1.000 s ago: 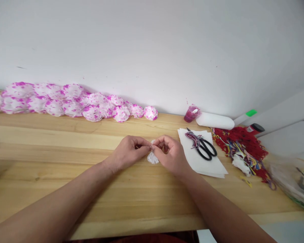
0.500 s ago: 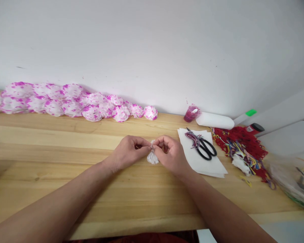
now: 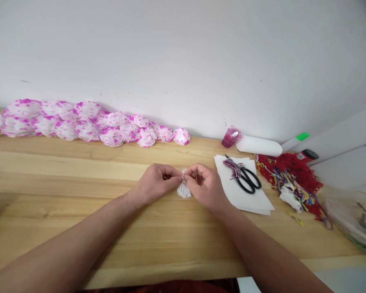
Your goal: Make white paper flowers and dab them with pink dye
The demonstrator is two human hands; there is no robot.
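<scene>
A small bunched piece of white tissue paper (image 3: pixel 183 190) sits on the wooden table (image 3: pixel 79 179) between my two hands. My left hand (image 3: pixel 155 184) pinches its gathered top from the left, fingers curled. My right hand (image 3: pixel 205 185) pinches the same top from the right, fingers closed. The fingertips of both hands meet just above the paper.
A row of several pink-and-white paper flowers (image 3: pixel 88 124) lies along the wall. To the right are a stack of white sheets (image 3: pixel 247 195) with black scissors (image 3: pixel 247 179) and threads, a pink cup (image 3: pixel 230 137), a white bottle (image 3: pixel 259 145) and a heap of red and coloured threads (image 3: pixel 293 177).
</scene>
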